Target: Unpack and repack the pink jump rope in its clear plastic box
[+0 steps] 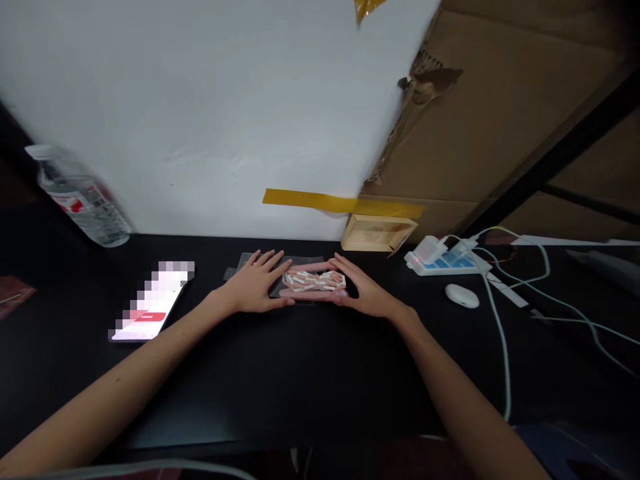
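Note:
A pink case (313, 295) lies on the black table, filled with several short white and pinkish-brown sticks (313, 280) whose kind I cannot make out. Flat and spread, the fingers of my left hand (256, 285) rest over a clear plastic sheet or lid (243, 261) and reach the case's left end. At the right end, my right hand (367, 288) grips the case, with fingers along the far edge and thumb at the near edge. The palms hide parts of both ends.
Left of my arm lies a lit phone (155, 307), with a plastic bottle (83, 197) behind it. A shallow wooden box (377, 233) leans against the wall. To the right are a power strip (445, 260) with cables and a white earbud case (461, 296).

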{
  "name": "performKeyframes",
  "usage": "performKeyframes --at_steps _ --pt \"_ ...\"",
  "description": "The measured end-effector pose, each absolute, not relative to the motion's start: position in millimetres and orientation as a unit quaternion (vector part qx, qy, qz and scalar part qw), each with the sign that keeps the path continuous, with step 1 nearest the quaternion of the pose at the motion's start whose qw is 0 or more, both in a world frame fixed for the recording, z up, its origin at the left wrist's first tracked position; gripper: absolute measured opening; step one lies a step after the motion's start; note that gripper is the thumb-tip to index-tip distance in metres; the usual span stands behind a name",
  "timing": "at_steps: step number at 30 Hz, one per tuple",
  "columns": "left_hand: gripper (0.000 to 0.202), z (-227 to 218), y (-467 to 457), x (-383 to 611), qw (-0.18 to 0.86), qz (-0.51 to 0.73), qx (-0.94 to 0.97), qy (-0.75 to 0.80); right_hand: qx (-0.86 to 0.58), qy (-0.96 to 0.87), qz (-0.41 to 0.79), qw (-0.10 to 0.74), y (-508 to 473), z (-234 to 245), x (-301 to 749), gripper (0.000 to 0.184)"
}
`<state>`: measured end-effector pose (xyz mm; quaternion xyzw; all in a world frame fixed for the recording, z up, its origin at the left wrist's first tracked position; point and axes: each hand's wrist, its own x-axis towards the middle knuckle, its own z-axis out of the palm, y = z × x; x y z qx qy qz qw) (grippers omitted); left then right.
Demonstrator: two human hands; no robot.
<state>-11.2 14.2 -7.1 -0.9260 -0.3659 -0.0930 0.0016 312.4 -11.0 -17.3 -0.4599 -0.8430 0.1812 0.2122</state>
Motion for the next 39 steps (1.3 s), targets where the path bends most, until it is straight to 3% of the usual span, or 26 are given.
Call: performKeyframes --at_steps 6,11,21,28,35,39 --pt "0.094 -7 13 -10 0.006 -0.078 -0.924 -0.375 -0.441 -0.865 0.145 0.19 -6 -22 304 0.074" --pt "0.096 -6 15 -10 -0.008 -0.081 -0.92 -0.383 -0.431 -0.876 0.12 0.184 -9 -16 305 0.073" --pt "0.098 -8 20 -16 -0.012 -0.081 -0.919 -0.385 -0.458 -0.858 0.149 0.179 -7 -6 334 0.058" --pt "0.094 -8 16 -14 0.0 -0.1 -0.919 -0.382 -0.462 -0.857 0.116 0.199 -5 -15 322 0.089" --pt "0.097 -7 17 -15 0.004 -0.084 -0.917 -0.39 -0.438 -0.877 0.1 0.17 -3 -15 306 0.067" --pt "0.094 -3 20 -17 0.02 -0.091 -0.911 -0.402 -0.466 -0.862 0.105 0.172 0 -16 326 0.068"
